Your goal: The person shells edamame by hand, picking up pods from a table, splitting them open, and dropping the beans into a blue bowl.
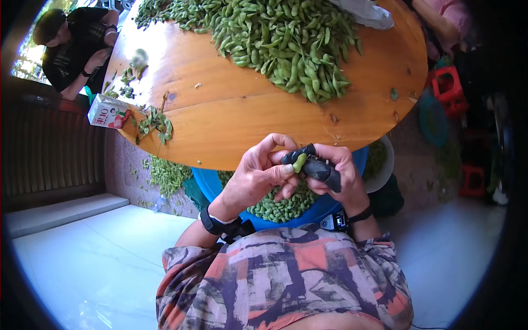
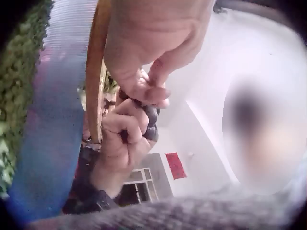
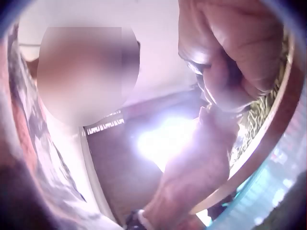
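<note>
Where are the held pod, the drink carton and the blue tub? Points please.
Pod [image 1: 299, 163]: head view, on the middle of its green body.
Carton [image 1: 108, 113]: head view, on its printed side.
Tub [image 1: 205, 183]: head view, on its bare blue wall, image left.

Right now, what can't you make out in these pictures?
- Head: far end of the pod heap, cut off by the top edge.
- Head: back of the blue tub, hidden by the table.
- Left wrist: the pinched pod, hidden by the left hand.
- Right wrist: whatever the blurred patch at upper left covers.
</note>
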A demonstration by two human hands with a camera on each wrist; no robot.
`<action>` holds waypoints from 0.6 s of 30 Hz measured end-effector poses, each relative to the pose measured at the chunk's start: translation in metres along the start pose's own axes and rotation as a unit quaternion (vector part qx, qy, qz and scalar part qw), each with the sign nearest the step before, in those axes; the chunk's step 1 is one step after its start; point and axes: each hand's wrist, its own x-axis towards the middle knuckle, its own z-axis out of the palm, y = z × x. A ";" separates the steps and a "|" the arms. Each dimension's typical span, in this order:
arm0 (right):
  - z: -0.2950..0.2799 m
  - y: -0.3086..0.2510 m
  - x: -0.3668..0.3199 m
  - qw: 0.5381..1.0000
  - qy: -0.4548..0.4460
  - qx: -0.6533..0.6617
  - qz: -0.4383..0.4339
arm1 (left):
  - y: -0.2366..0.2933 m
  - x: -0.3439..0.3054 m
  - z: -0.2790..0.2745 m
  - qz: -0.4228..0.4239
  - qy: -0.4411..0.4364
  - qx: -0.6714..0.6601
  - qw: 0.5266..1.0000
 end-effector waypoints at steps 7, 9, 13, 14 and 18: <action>0.019 -0.014 0.000 0.872 0.072 -0.439 -0.206 | 0.013 0.001 0.012 0.106 0.032 0.525 0.844; 0.019 -0.016 0.001 0.873 0.075 -0.441 -0.197 | 0.014 0.001 0.011 0.178 0.016 0.619 0.764; 0.016 -0.009 0.011 0.889 0.108 -0.411 -0.172 | 0.025 0.002 -0.001 0.153 -0.023 0.587 0.794; 0.018 -0.005 0.012 0.905 0.124 -0.379 -0.148 | 0.026 0.000 -0.001 0.084 -0.021 0.537 0.839; 0.039 0.017 0.023 0.747 0.230 -0.540 -0.313 | 0.006 0.003 0.009 0.098 0.086 0.425 0.896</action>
